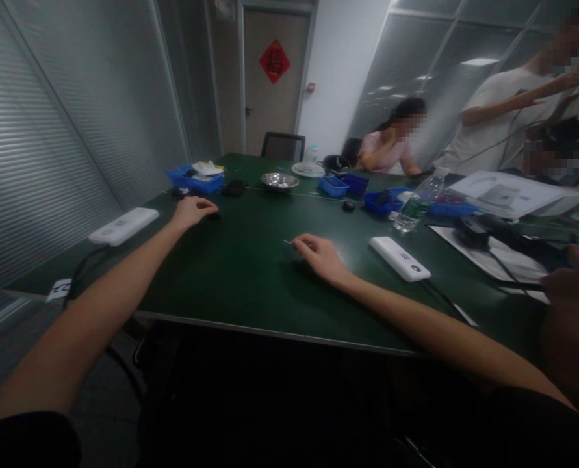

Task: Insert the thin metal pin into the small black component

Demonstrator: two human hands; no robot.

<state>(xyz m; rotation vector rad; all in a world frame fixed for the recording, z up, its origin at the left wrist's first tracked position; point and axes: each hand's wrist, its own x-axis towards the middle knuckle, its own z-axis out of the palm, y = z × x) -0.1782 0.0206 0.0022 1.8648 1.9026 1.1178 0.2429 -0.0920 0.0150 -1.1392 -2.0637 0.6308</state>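
Note:
My right hand (320, 257) hovers low over the green table (250, 273), thumb and fingers pinched together. From its fingertips sticks out a thin, pale, pin-like piece (287, 242); its exact kind is too small to tell. Further left, my left hand (192, 211) has thumb and forefinger closed near the tabletop. A small dark patch (214, 216) shows just below those fingertips, and I cannot tell whether it is an object or a shadow. Whatever the left fingers hold, if anything, is hidden.
White power banks (123, 226) with cables lie at both sides. A steel bowl (280, 181), a blue tray (196, 179) and a black phone-like thing (234, 188) stand further back. A water bottle (418, 203) is at right. Someone's hand (574, 292) reaches in at far right.

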